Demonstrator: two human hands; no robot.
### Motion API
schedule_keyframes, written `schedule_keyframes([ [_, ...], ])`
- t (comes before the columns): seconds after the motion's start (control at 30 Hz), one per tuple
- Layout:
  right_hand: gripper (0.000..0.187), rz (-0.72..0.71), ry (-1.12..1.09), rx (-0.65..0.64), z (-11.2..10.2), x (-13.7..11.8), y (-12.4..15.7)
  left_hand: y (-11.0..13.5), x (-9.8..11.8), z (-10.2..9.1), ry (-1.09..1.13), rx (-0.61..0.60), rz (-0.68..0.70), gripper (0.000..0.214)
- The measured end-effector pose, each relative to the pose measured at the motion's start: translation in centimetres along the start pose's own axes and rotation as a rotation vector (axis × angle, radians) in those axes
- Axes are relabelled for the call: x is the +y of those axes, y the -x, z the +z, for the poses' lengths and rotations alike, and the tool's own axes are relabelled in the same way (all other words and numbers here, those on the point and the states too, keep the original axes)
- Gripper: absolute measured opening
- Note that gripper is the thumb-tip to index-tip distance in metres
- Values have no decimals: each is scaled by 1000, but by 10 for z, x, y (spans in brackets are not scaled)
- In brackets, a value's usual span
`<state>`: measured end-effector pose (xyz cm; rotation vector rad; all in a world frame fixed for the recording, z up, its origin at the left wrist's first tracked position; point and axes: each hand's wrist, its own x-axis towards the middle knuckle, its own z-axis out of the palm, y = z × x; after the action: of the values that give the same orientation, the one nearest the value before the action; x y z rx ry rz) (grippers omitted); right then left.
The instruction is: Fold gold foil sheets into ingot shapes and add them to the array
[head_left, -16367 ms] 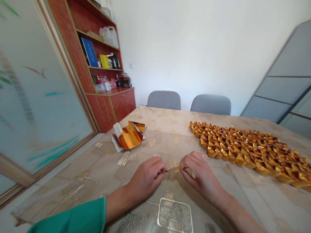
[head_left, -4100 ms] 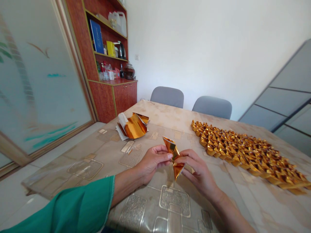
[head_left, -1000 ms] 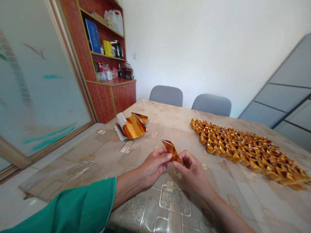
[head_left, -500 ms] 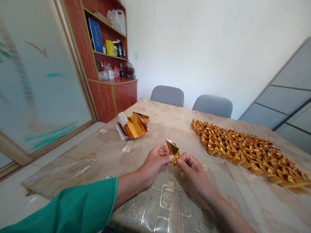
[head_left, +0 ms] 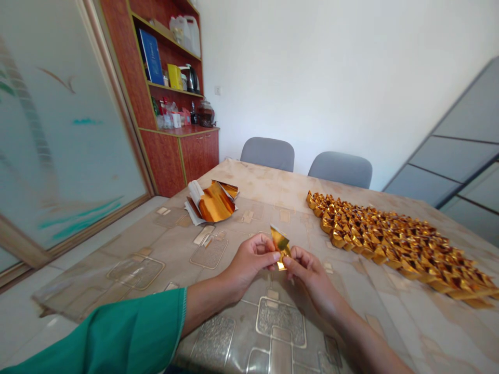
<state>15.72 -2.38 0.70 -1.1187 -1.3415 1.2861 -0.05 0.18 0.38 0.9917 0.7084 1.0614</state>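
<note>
Gold foil point(head_left: 279, 239), partly folded, sits between my two hands just below the centre of the frame, its pointed flap rising above my fingers. My left hand point(head_left: 255, 257) pinches its lower left side, thumb lying across the front and pointing right, the other fingers curled behind. My right hand point(head_left: 307, 264) pinches the lower right edge between thumb and bent forefinger, the remaining fingers tucked in. My left forearm comes from the lower left in a green sleeve point(head_left: 128, 324); my right forearm, bare, slants in from the lower right. Both wrists are raised slightly.

Patterned cloth lies between my left hand and the loose sheets point(head_left: 216, 202) at left of centre, and a wider strip of it separates my right hand from the rows of gold pieces point(head_left: 390, 241) filling the right side. The near left corner of the table point(head_left: 89, 291) shows at lower left; its far edge runs across mid-frame.

A glossy cover with rounded rectangles coats the near part of the table. Two grey chairs point(head_left: 268, 154) stand at the far edge, before a white wall point(head_left: 312, 78). A red-brown cabinet point(head_left: 163, 163) fills the upper left, beside a frosted door point(head_left: 58, 135); grey panels point(head_left: 463, 122) slope at upper right.
</note>
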Motion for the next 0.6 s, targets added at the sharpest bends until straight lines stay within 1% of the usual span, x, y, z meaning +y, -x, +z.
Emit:
schedule_keyframes([
  [0.13,40,87,-157,33,0,-5,3,-2,3,1,-141,-35,120,14],
  [0.23,38,100,-162,33,-1,-6,4,-1,3,0,-258,-53,182,6],
  [0.27,38,100,-153,34,-2,-6,4,0,3,-1,-317,-60,213,6],
  [0.37,37,105,-147,29,-3,-4,3,1,4,-4,-548,-57,338,16],
  [0.47,41,98,-131,-19,-4,-4,3,2,8,-6,-700,18,480,15],
  [0.53,47,43,-71,-16,-6,-6,3,2,11,-5,-693,99,536,9],
  [0.6,48,-75,38,60,-9,-10,2,1,13,-5,-604,139,518,4],
])
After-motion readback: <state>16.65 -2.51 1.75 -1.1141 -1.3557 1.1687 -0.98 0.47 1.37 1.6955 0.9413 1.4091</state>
